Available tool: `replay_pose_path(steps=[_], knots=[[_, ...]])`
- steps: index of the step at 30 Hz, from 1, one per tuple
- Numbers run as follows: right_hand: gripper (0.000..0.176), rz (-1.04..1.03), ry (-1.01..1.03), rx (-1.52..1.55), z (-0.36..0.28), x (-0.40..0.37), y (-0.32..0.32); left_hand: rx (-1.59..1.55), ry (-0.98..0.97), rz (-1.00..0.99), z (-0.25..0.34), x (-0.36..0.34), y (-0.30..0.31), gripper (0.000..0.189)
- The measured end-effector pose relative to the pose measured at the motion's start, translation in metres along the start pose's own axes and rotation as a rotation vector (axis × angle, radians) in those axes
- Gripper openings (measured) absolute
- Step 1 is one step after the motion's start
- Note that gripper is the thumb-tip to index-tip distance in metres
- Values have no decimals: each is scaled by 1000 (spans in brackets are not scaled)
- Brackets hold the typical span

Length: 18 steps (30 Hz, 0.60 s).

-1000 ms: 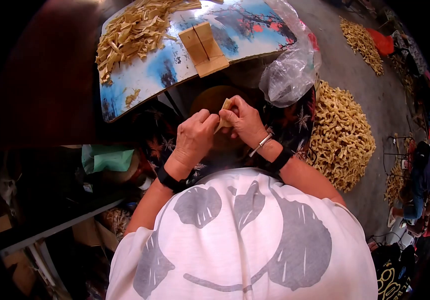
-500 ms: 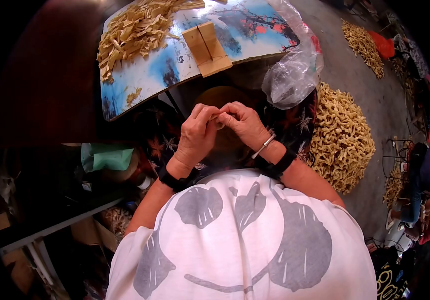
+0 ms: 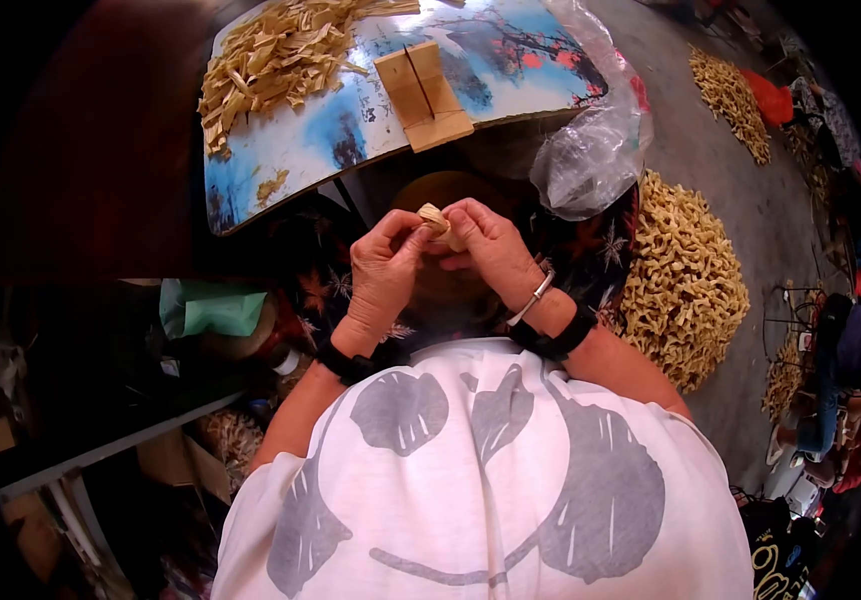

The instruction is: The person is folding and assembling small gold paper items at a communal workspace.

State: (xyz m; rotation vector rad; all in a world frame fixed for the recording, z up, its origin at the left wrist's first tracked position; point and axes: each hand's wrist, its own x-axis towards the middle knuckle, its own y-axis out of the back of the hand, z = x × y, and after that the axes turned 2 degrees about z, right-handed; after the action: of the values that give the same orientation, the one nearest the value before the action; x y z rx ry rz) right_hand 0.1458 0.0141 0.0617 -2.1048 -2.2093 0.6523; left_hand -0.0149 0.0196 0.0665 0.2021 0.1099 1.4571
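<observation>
Between my two hands, in front of my chest, is a small tan twisted piece point(image 3: 433, 217). My left hand point(image 3: 385, 265) pinches its lower left side with thumb and fingertips. On its right side, the fingers of my right hand point(image 3: 493, 252) are closed on the same piece. Beyond them a table point(image 3: 300, 160) with a painted blue and white top bears a heap of flat tan strips point(image 3: 270, 65). A wooden block with a dark slot point(image 3: 423, 95) rests at the table's near edge.
A large pile of tan twisted pieces point(image 3: 685, 280) lies at the right, with clear plastic point(image 3: 585, 165) hanging beside the table. Another pile point(image 3: 730, 95) is on the floor farther off. A green bag point(image 3: 212, 308) and a metal rail point(image 3: 120, 448) are at the left.
My hands have parted slightly and turned, and the tan piece between them now shows more, above the fingertips. The view has shifted a little.
</observation>
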Motion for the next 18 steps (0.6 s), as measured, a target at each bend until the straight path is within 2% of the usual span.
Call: replay_pose_path(steps=[4,7,8,12,15,17,18], knots=[[20,-203,-161,-335,-4,1,20,20,-13,36,-1,7,10,4],[18,-174,-203,-188,-8,-8,15,26,53,4,5,14,17,4],[12,-133,-227,-125,-6,-10,14,22,81,-16,7,16,21,5],[12,-28,681,-925,-6,-26,23,-31,166,13,10,24,39,5],[7,14,683,-1019,-5,-30,23,-521,337,-14,-2,21,23,7],[8,70,688,-1071,-4,-27,18,-952,460,-68,-10,17,11,16],[10,98,693,-1097,-3,-25,16,-970,494,-66,-3,13,2,18]])
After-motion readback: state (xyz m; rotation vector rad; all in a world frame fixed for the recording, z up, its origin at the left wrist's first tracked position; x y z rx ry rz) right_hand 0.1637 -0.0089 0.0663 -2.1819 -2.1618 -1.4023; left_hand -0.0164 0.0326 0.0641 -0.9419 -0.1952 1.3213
